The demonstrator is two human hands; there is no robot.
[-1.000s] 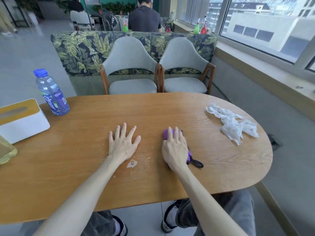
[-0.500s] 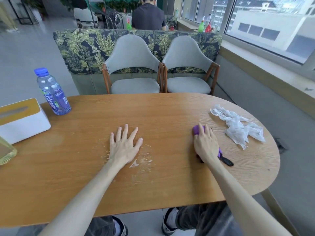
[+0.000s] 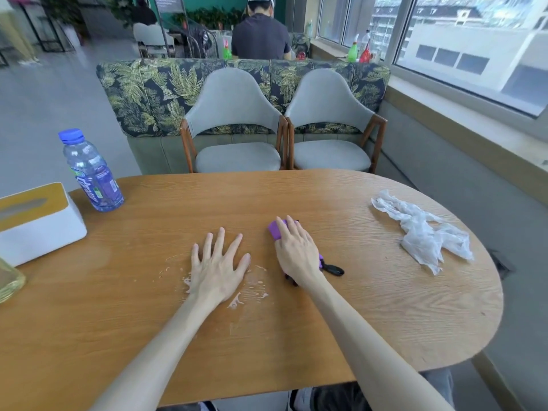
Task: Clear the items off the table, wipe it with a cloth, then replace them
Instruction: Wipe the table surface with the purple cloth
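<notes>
My right hand [image 3: 296, 253] presses a purple cloth [image 3: 276, 229] flat on the wooden table [image 3: 385, 315], near its middle; a black loop pokes out from under the wrist. My left hand [image 3: 216, 267] lies flat with fingers spread, just left of the cloth, on a patch of whitish wet smears [image 3: 252, 292]. A blue-capped water bottle [image 3: 90, 172] stands at the table's far left. A white tissue box with a yellow top [image 3: 35, 222] sits at the left edge. A crumpled white plastic wrap [image 3: 424, 231] lies at the right end.
A glass jar [image 3: 9, 280] shows partly at the left edge. Two grey chairs [image 3: 237, 129] stand behind the table against a leaf-patterned sofa back [image 3: 142, 90]. A person sits beyond it, facing away. A window ledge [image 3: 474, 137] runs along the right.
My right hand slid the purple cloth to the right, then back left to just beside my left hand. The left hand stayed flat in place.
</notes>
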